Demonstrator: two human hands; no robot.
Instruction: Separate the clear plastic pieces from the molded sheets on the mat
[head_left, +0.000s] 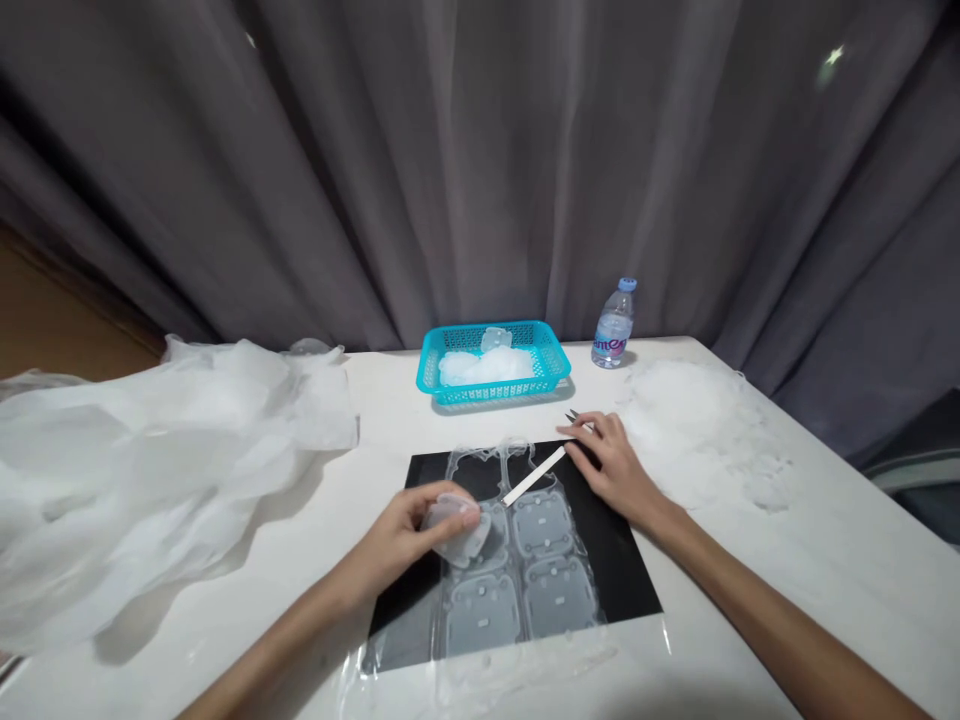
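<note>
My left hand (420, 530) pinches a translucent plastic lid-like piece (456, 535) over a moulded clear plastic sheet (556, 590). The sheet has several rounded-square panels, and its two far panels are open gaps with ragged rims. Under it lies a black mat (622, 580). My right hand (607, 460) has its thumb and forefinger bent together at the upper end of a slim white stick-like tool (534, 476), whose lower end rests over the sheet. Dark pointed tips (572, 415) show beside the right fingers; what they belong to is hidden.
A blue basket (495, 395) with translucent white pieces stands at the back, a water bottle (613, 325) to its right. Crumpled white sheeting (150, 470) covers the table's left. A pile of whitish plastic (697, 430) lies right. A grey curtain (480, 160) hangs behind.
</note>
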